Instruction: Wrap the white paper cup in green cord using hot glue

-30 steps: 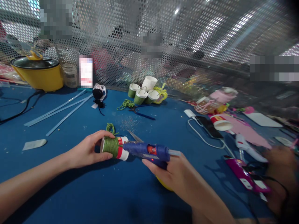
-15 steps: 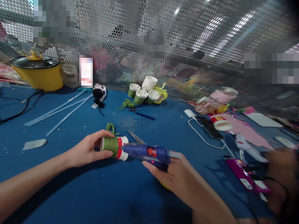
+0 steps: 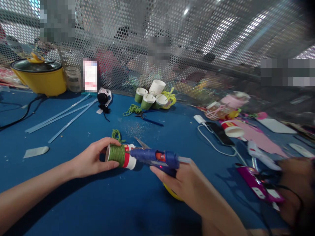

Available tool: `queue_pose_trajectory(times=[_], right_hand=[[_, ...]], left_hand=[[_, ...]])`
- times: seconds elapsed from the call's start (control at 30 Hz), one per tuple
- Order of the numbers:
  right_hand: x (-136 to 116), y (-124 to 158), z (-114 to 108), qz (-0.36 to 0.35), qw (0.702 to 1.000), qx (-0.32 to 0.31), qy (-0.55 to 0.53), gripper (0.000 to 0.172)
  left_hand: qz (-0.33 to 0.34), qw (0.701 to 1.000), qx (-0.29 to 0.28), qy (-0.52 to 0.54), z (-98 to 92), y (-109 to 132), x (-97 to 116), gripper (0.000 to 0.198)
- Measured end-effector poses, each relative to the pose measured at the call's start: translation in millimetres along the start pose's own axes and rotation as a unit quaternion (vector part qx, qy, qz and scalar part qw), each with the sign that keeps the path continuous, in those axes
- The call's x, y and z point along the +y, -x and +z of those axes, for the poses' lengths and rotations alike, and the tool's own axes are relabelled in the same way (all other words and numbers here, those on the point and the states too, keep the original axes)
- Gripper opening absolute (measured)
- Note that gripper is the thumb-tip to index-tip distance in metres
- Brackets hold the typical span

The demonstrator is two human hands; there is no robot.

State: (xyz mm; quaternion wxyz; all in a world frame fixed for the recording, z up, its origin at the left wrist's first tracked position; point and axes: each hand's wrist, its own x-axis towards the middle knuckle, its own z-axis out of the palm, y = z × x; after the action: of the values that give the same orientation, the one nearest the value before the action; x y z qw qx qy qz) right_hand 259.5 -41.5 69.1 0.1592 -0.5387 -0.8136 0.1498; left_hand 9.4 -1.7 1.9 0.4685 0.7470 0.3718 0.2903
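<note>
A paper cup (image 3: 126,160) lies on its side, partly wrapped in green yarn (image 3: 116,155), with a red and white band left bare. My left hand (image 3: 98,157) grips it at the wrapped end, thumb below and fingers above. In my right hand (image 3: 179,180) is a blue glue gun (image 3: 152,156), a glue stick jutting from its back and a small red light glowing. Its nozzle is at the cup's red band, beside the yarn's edge. Scissors (image 3: 140,142) with a yellow handle lie beneath the glue gun, partly hidden. Loose green yarn trails behind the cup.
Several yarn-wrapped cups (image 3: 148,101) stand at the back near pliers (image 3: 150,119). Clear glue sticks (image 3: 71,123) and a yellow pot (image 3: 39,78) are on the left. On the right are a phone (image 3: 220,133), a purple power strip (image 3: 258,183) and another person's blurred arm (image 3: 297,190).
The glue gun's nozzle has shifted very slightly along the cup's red band. The cup has turned a little in my left hand, and more of the scissors' yellow handle shows.
</note>
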Motion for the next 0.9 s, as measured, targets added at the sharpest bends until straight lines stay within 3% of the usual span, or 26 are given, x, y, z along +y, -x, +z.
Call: queue_pose_trajectory(times=[0.27,0.47,0.6,0.77,0.9], right_hand=[[4.4,-3.1,1.6,-0.024,0.999,0.03,0.017,0.017],[11.1,-7.4,8.8,-0.02,0.997,0.066,0.041,0.013],[7.2,-13.9,7.3,0.003,0.999,0.041,-0.002,0.009],[1.1,-20.5,3.1,0.113,0.987,0.001,-0.112,0.015],[11.2,-28.8,0.3,0.205,0.956,0.022,-0.211,0.02]], left_hand=[[0.097,0.989,0.006,-0.112,-0.3,-0.1,3.5,0.036],[0.135,0.982,-0.004,-0.133,0.1,1.2,3.9,0.036],[0.155,0.976,-0.011,-0.15,0.8,2.1,3.1,0.036],[0.169,0.97,-0.013,-0.173,0.6,2.9,2.1,0.038],[0.172,0.969,-0.015,-0.177,0.7,3.1,0.7,0.038]])
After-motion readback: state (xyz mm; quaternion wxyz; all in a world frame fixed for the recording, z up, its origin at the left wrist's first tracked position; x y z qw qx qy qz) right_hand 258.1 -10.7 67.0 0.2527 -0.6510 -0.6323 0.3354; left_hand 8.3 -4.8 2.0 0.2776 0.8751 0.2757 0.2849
